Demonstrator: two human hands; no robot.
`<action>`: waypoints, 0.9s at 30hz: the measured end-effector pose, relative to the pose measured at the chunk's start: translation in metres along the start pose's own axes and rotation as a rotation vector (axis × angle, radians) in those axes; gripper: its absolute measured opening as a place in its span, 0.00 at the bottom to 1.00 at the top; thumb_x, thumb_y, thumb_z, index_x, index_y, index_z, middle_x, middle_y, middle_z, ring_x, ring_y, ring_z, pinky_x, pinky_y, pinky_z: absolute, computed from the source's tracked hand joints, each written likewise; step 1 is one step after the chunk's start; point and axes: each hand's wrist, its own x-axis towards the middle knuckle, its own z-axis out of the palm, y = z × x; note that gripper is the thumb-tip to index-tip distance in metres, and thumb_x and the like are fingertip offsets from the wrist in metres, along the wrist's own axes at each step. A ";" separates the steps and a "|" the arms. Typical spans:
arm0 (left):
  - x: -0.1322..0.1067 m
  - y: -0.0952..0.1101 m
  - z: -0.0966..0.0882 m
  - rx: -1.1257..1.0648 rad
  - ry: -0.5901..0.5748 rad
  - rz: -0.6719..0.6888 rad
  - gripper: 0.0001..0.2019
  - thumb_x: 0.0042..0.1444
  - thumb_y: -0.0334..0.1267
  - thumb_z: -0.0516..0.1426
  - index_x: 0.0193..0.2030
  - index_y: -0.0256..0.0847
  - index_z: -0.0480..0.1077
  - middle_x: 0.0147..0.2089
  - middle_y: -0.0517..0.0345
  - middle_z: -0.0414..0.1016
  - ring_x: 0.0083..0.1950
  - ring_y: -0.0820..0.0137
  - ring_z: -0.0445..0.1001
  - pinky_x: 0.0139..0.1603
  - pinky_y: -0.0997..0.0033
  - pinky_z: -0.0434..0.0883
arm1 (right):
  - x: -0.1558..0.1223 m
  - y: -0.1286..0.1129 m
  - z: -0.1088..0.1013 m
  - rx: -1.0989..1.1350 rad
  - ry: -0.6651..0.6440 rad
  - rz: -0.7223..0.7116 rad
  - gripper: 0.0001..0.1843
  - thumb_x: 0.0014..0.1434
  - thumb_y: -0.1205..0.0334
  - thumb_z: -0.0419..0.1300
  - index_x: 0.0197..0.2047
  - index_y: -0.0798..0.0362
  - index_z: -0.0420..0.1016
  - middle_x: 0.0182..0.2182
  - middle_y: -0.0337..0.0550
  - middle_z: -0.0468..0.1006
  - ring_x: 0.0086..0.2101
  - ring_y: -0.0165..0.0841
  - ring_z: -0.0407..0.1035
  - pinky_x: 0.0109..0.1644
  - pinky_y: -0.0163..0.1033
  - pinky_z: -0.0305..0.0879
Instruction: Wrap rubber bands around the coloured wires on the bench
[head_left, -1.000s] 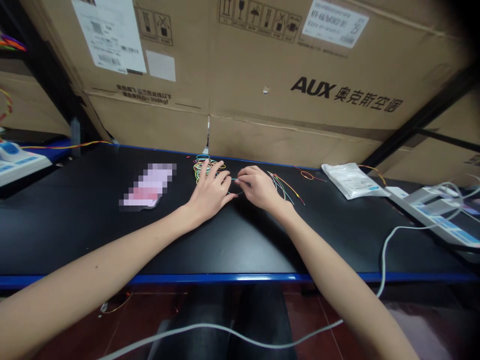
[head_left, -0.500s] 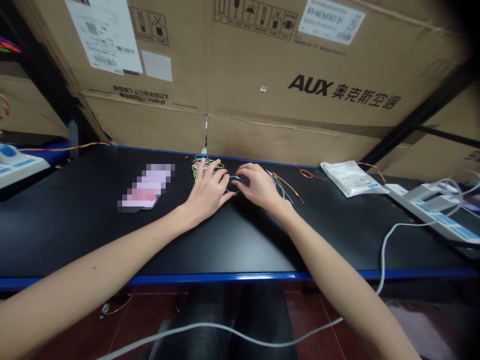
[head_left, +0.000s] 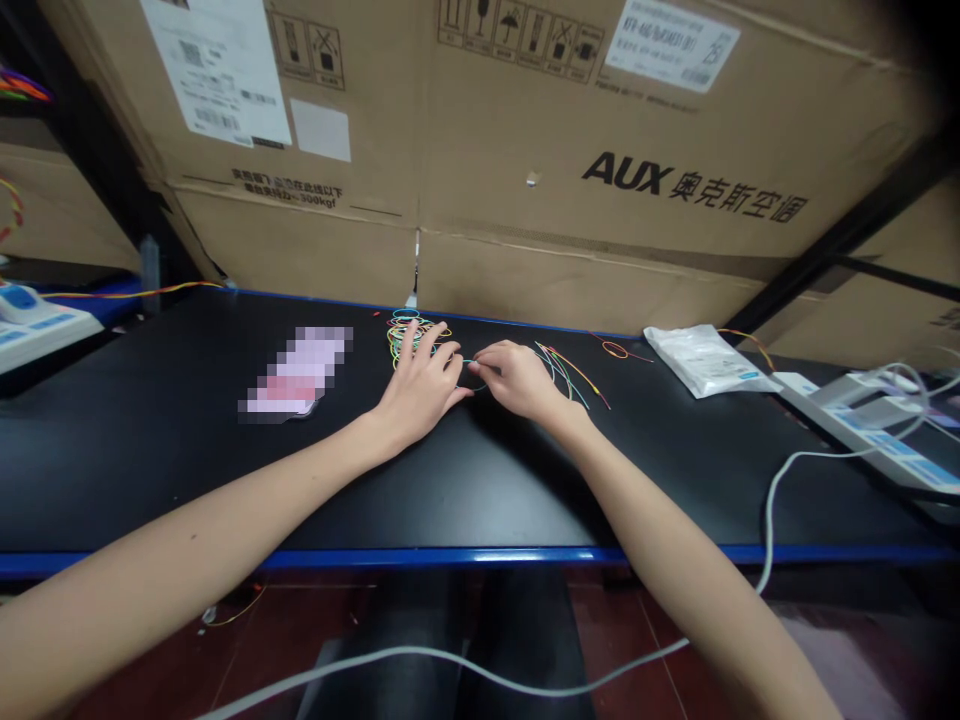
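Both my hands rest on the black table (head_left: 525,480) near its far edge. My left hand (head_left: 420,385) lies with fingers stretched out, its tips on a small teal wire loop (head_left: 474,385) and beside a pile of coiled coloured wires (head_left: 409,332). My right hand (head_left: 517,378) is curled, thumb and fingers pinching the thin teal wire at the loop's right side. A fan of straight coloured wires (head_left: 574,372) lies just right of that hand.
Big cardboard boxes (head_left: 570,180) wall the table's far side. A white plastic bag (head_left: 705,360) and a small orange wire loop (head_left: 615,350) lie right. A power strip (head_left: 870,425) with grey cable (head_left: 772,500) sits far right. A blurred pink item (head_left: 296,372) lies left.
My right hand has closed tighter on the teal wire and pulled slightly right. The left hand stays in place with its fingers on the loop.
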 end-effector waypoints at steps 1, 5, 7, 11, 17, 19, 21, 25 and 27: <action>0.000 0.000 0.001 -0.003 -0.001 -0.001 0.17 0.56 0.40 0.63 0.49 0.31 0.75 0.53 0.37 0.75 0.66 0.44 0.62 0.68 0.32 0.53 | 0.000 0.000 -0.001 0.016 -0.021 0.012 0.15 0.65 0.63 0.54 0.32 0.54 0.80 0.36 0.48 0.82 0.39 0.36 0.73 0.42 0.39 0.63; 0.000 -0.002 0.001 -0.002 -0.003 0.000 0.17 0.56 0.40 0.63 0.49 0.31 0.74 0.53 0.38 0.75 0.66 0.44 0.62 0.67 0.32 0.53 | 0.001 -0.004 -0.007 0.080 -0.069 0.073 0.17 0.66 0.60 0.53 0.31 0.54 0.80 0.31 0.46 0.82 0.32 0.33 0.72 0.37 0.36 0.60; 0.000 -0.002 0.001 -0.015 -0.001 -0.002 0.16 0.56 0.40 0.63 0.49 0.32 0.74 0.54 0.39 0.75 0.66 0.44 0.62 0.67 0.32 0.53 | 0.001 -0.005 -0.009 0.095 -0.072 0.101 0.18 0.66 0.59 0.53 0.32 0.54 0.80 0.30 0.45 0.82 0.30 0.32 0.72 0.36 0.36 0.59; 0.001 -0.002 -0.001 -0.059 0.017 -0.025 0.16 0.57 0.40 0.62 0.50 0.34 0.75 0.55 0.39 0.74 0.67 0.44 0.61 0.67 0.31 0.53 | 0.001 -0.008 -0.008 0.101 0.005 0.136 0.23 0.69 0.56 0.48 0.32 0.55 0.80 0.31 0.47 0.82 0.33 0.35 0.74 0.39 0.38 0.61; 0.001 -0.002 -0.001 -0.075 0.032 -0.047 0.18 0.58 0.43 0.60 0.50 0.33 0.75 0.55 0.37 0.74 0.67 0.42 0.59 0.67 0.30 0.52 | 0.000 -0.009 -0.002 0.165 0.212 0.111 0.24 0.71 0.54 0.43 0.38 0.51 0.79 0.41 0.47 0.82 0.46 0.39 0.74 0.52 0.43 0.66; 0.001 -0.002 0.000 -0.090 0.037 -0.054 0.17 0.58 0.43 0.60 0.51 0.35 0.75 0.56 0.37 0.74 0.68 0.43 0.59 0.67 0.29 0.52 | 0.000 -0.008 -0.001 0.134 0.224 0.067 0.19 0.69 0.55 0.47 0.40 0.51 0.79 0.43 0.47 0.81 0.48 0.39 0.72 0.54 0.44 0.66; 0.001 -0.002 -0.001 -0.086 0.035 -0.057 0.17 0.58 0.42 0.60 0.50 0.35 0.75 0.56 0.38 0.74 0.68 0.43 0.60 0.67 0.30 0.52 | -0.001 -0.007 0.000 0.093 0.237 0.035 0.13 0.66 0.57 0.54 0.40 0.51 0.79 0.45 0.48 0.80 0.49 0.40 0.71 0.55 0.46 0.66; 0.002 -0.001 -0.002 -0.052 0.025 -0.053 0.17 0.60 0.44 0.58 0.50 0.33 0.74 0.55 0.37 0.74 0.67 0.44 0.60 0.68 0.32 0.53 | 0.000 -0.004 0.001 0.047 0.302 -0.017 0.06 0.61 0.62 0.60 0.37 0.51 0.80 0.43 0.48 0.80 0.46 0.40 0.71 0.54 0.47 0.67; 0.001 -0.001 -0.002 -0.042 0.024 -0.047 0.17 0.61 0.44 0.58 0.50 0.32 0.74 0.56 0.37 0.74 0.67 0.44 0.60 0.68 0.33 0.53 | 0.000 -0.004 0.001 0.032 0.321 -0.044 0.07 0.61 0.63 0.60 0.36 0.52 0.81 0.41 0.48 0.81 0.44 0.40 0.71 0.53 0.46 0.68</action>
